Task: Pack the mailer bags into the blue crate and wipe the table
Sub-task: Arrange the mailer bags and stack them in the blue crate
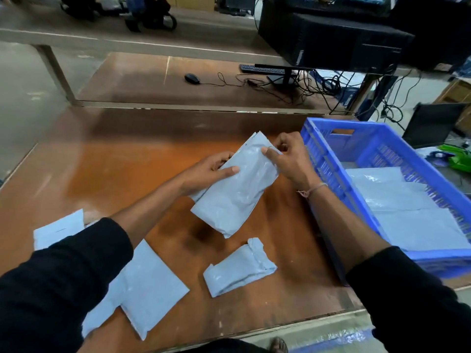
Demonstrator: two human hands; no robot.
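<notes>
A grey mailer bag (235,189) is held above the brown table (107,169), tilted, between both hands. My left hand (207,171) grips its left edge, thumb on top. My right hand (288,156) pinches its upper right edge. The blue crate (328,159) stands on the table's right side with several grey mailer bags (407,212) lying flat inside. A small folded mailer (239,268) lies near the front centre. A larger mailer (147,289) lies at the front left, partly under my left sleeve. A pale mailer (58,229) peeks out at far left.
Behind the table runs a lower shelf with a computer mouse (192,78), keyboard (265,69), cables and a black computer case (331,39). A laptop (433,123) and green items (458,156) sit right of the crate. The table's front edge is close to me.
</notes>
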